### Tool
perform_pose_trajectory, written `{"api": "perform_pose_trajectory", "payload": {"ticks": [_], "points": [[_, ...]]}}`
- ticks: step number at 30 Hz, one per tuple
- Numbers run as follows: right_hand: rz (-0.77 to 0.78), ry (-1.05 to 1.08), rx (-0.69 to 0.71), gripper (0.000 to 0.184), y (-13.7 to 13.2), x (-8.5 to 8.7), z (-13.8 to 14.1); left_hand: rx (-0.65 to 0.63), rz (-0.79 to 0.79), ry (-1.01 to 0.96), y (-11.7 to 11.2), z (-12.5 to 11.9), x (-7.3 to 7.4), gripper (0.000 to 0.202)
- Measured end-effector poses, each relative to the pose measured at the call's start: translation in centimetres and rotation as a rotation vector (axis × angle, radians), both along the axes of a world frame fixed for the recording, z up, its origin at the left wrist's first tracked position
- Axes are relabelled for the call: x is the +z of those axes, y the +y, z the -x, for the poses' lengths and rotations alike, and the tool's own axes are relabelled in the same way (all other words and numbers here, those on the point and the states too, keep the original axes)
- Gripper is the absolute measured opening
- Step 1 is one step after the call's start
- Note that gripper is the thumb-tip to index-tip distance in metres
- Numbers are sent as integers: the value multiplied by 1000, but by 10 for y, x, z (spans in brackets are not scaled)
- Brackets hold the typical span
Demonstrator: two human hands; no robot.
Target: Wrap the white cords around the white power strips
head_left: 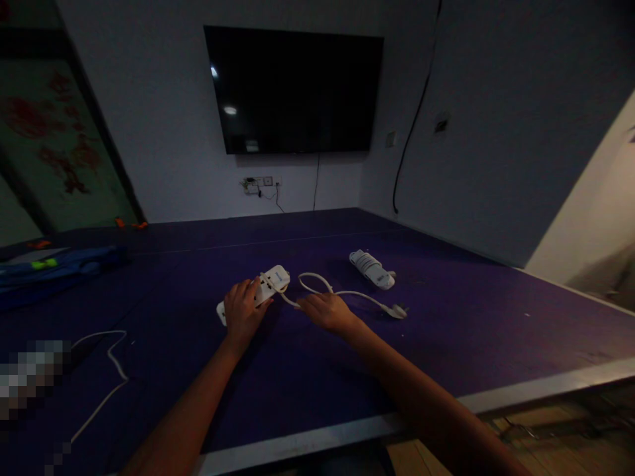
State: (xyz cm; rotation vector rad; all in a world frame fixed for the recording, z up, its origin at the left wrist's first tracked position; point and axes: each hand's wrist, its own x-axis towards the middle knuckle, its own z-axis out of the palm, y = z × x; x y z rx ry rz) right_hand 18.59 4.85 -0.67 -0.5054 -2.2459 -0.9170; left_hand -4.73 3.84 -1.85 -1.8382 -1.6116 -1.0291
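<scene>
My left hand (243, 305) grips a white power strip (278, 276) around its middle, just above the purple tabletop. The strip's white cord (288, 301) passes over its far end and runs across to my right hand (323, 309), whose fingers are closed on it. Beyond that hand the cord makes a loop, then stretches right to a white plug (397, 311) lying on the table. Farther back lies a second white power strip (381, 276) with its own cord wrapped around one end.
Dark blue cloth (59, 268) lies at the left of the purple table (471, 324). A thin white cable (116, 357) curves near the left front. A pale edge (307, 441) borders the front. At the back hangs a television (297, 92) above wall sockets (268, 181).
</scene>
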Motion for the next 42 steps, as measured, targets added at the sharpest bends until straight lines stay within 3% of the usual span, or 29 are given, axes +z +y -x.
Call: {"api": "perform_pose_trajectory", "payload": {"ticks": [6,13,20,25,33,39,42], "points": [[-101,157,40,22,5,5,-6,-140,1,141,-3,2,3,58],[-46,274,-89,35,11,9,-15,-286,153,260,-11,1,14,52],[0,257,-20,41,5,10,-10,-437,249,363,-23,-13,21,54],[226,299,-92,46,4,14,-10,-525,248,343,-27,-20,21,52],[586,412,-150,47,12,27,-23,-681,208,230,-42,-35,24,67],[949,463,-31,42,28,17,-29,-774,110,80,-56,-49,23,69],[1003,456,49,40,34,13,-26,-758,49,16,-57,-51,22,65]]}}
